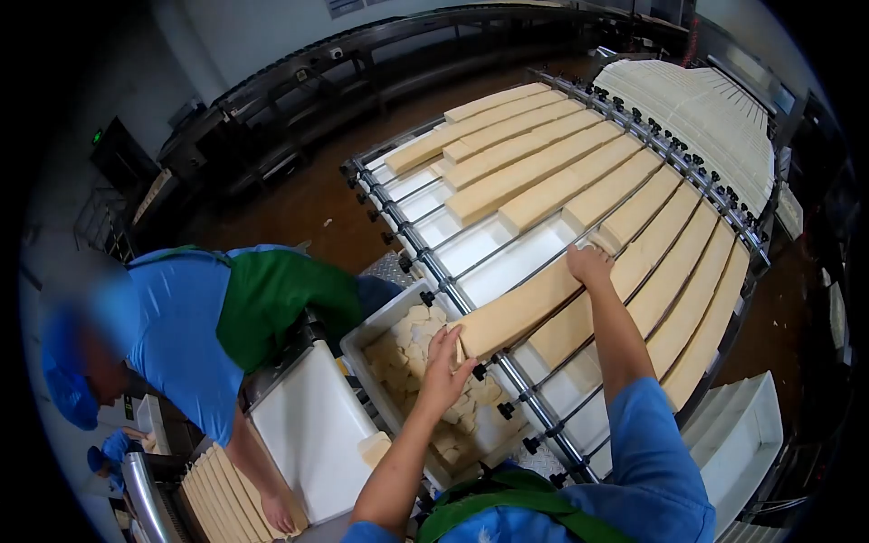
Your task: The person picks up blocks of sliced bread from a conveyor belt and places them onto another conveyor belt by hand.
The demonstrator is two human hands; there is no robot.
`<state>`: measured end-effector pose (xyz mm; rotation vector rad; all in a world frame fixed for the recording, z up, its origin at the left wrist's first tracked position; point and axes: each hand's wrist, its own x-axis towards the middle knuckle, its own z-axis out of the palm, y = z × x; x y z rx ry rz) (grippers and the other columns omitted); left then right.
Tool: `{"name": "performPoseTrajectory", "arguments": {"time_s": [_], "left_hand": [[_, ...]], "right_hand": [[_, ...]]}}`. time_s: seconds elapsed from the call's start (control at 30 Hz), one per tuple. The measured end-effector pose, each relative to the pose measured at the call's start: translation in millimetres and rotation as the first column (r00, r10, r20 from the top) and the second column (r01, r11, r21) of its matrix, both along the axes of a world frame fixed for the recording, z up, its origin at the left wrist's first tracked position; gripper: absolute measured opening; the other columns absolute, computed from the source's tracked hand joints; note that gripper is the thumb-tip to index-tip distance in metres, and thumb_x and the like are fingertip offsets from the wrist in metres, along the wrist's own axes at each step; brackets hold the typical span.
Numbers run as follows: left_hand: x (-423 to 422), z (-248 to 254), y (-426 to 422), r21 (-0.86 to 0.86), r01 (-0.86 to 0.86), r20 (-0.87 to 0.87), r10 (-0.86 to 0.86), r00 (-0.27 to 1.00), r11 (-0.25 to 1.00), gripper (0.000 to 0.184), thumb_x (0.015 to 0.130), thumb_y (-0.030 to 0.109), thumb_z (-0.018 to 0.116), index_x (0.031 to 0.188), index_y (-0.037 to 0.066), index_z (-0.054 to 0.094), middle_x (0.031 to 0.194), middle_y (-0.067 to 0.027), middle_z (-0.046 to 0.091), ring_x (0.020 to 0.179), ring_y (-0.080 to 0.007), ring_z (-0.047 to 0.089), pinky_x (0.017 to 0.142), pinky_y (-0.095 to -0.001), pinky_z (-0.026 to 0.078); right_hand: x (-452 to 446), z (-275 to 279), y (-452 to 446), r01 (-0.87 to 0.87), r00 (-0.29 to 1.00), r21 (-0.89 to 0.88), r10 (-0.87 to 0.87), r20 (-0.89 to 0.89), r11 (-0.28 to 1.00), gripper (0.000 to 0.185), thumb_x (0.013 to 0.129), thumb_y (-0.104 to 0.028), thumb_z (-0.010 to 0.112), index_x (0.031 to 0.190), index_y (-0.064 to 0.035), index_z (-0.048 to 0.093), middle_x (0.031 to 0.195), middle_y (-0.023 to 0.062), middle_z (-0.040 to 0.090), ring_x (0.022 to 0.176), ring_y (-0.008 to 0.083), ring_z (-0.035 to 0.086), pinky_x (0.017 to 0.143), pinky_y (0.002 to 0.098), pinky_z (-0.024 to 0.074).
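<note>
My left hand [444, 366] is at the near end of a long pale-yellow block [516, 312], its fingers closed on that end beside the metal rail. At the far end of the same block is my right hand [591, 264], fingers curled over it. The block lies in a lane of a slanted white table [489, 262] with thin dividing rods. More long blocks [561, 185] lie in lanes on both sides of it. Below my left hand, a white bin [362, 357] holds many broken pale pieces [407, 362].
A co-worker [181, 317] in blue with a green apron leans over a row of blocks [222, 493] at lower left, beside a white board [312, 434]. White trays [738, 443] stand at lower right. A conveyor [362, 50] runs along the back.
</note>
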<state>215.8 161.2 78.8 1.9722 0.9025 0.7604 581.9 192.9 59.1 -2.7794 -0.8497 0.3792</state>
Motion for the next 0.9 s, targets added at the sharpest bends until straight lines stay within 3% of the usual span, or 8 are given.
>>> {"name": "performPoseTrajectory", "arguments": {"time_s": [0.27, 0.43, 0.47, 0.53, 0.63, 0.73, 0.8, 0.9], "left_hand": [[43, -21, 7, -0.028, 0.025, -0.003, -0.025, 1.0, 0.999, 0.057, 0.084, 0.014, 0.065, 0.136, 0.005, 0.041, 0.139, -0.0208, 0.034, 0.131, -0.0337, 0.034, 0.106, -0.0362, 0.03], [74, -55, 19, -0.296, 0.056, 0.245, 0.019, 0.969, 0.954, 0.052, 0.087, -0.002, 0.05, 0.138, 0.008, 0.042, 0.129, -0.0086, 0.05, 0.107, -0.0111, 0.05, 0.087, -0.0209, 0.041], [76, -49, 14, -0.339, -0.022, 0.115, 0.064, 0.991, 0.94, 0.051, 0.087, -0.002, 0.05, 0.137, 0.007, 0.042, 0.131, -0.0106, 0.05, 0.111, -0.0154, 0.051, 0.09, -0.0234, 0.041], [71, -42, 2, -0.258, -0.059, 0.17, 0.105, 0.98, 0.964, 0.053, 0.086, -0.003, 0.049, 0.137, 0.008, 0.043, 0.131, -0.0131, 0.05, 0.115, -0.021, 0.05, 0.091, -0.0262, 0.042], [45, -47, -15, -0.179, -0.121, 0.19, 0.155, 0.97, 0.976, 0.057, 0.083, -0.004, 0.047, 0.138, 0.009, 0.04, 0.136, -0.017, 0.043, 0.125, -0.0277, 0.043, 0.094, -0.0301, 0.043], [7, -24, -44, -0.178, -0.216, 0.142, 0.242, 0.96, 0.96, 0.064, 0.081, -0.003, 0.048, 0.141, 0.013, 0.034, 0.144, -0.0187, 0.029, 0.131, -0.0346, 0.033, 0.096, -0.0347, 0.042], [-17, -39, -63, 0.201, -0.378, -0.139, 0.409, 0.902, 0.903, 0.068, 0.079, 0.005, 0.057, 0.142, 0.017, 0.034, 0.145, -0.0225, 0.021, 0.132, -0.043, 0.021, 0.104, -0.0402, 0.032], [-63, -36, -85, 0.17, -0.453, -0.176, 0.48, 0.86, 0.875, 0.065, 0.08, 0.01, 0.062, 0.139, 0.014, 0.036, 0.141, -0.0219, 0.026, 0.13, -0.04, 0.027, 0.105, -0.0391, 0.03]], "right_hand": [[17, 3, -4, 0.007, 0.983, 0.026, -0.011, 0.182, 1.0, 0.052, 0.089, -0.036, 0.039, 0.123, 0.002, 0.051, 0.129, 0.0207, 0.047, 0.127, 0.0336, 0.034, 0.104, 0.0475, 0.0227], [-25, 23, -11, -0.014, 0.973, 0.265, -0.048, 0.225, 0.964, 0.065, 0.087, -0.042, 0.052, 0.134, 0.0017, 0.04, 0.137, 0.0221, 0.04, 0.129, 0.0354, 0.032, 0.105, 0.0495, 0.0222], [-29, 17, -11, -0.037, 0.975, 0.275, -0.025, 0.22, 0.961, 0.065, 0.087, -0.042, 0.052, 0.134, 0.0017, 0.04, 0.137, 0.0221, 0.04, 0.129, 0.0354, 0.032, 0.105, 0.0495, 0.0222], [-26, -4, -12, -0.092, 0.972, 0.112, 0.065, 0.224, 0.989, 0.076, 0.086, -0.05, 0.052, 0.138, 0.0025, 0.035, 0.145, 0.0232, 0.031, 0.134, 0.0387, 0.026, 0.109, 0.0515, 0.0187], [-5, -50, -6, -0.102, 0.954, 0.124, 0.061, 0.293, 0.987, 0.083, 0.086, -0.055, 0.051, 0.141, 0.0028, 0.028, 0.148, 0.0234, 0.025, 0.137, 0.041, 0.02, 0.111, 0.0535, 0.0174], [13, -63, 1, -0.125, 0.929, 0.089, 0.085, 0.362, 0.988, 0.071, 0.088, -0.051, 0.052, 0.139, -0.0048, 0.036, 0.146, 0.019, 0.031, 0.134, 0.0385, 0.027, 0.105, 0.0555, 0.026], [-25, -24, -3, -0.132, 0.93, 0.06, 0.103, 0.353, 0.989, 0.062, 0.089, -0.047, 0.052, 0.137, -0.0081, 0.04, 0.145, 0.0167, 0.033, 0.133, 0.0371, 0.03, 0.106, 0.0538, 0.0255], [-68, -21, -14, -0.311, 0.878, 0.194, 0.204, 0.433, 0.93, 0.056, 0.09, -0.04, 0.055, 0.135, -0.0102, 0.042, 0.142, 0.0143, 0.039, 0.131, 0.0362, 0.033, 0.105, 0.0504, 0.0254]]}}
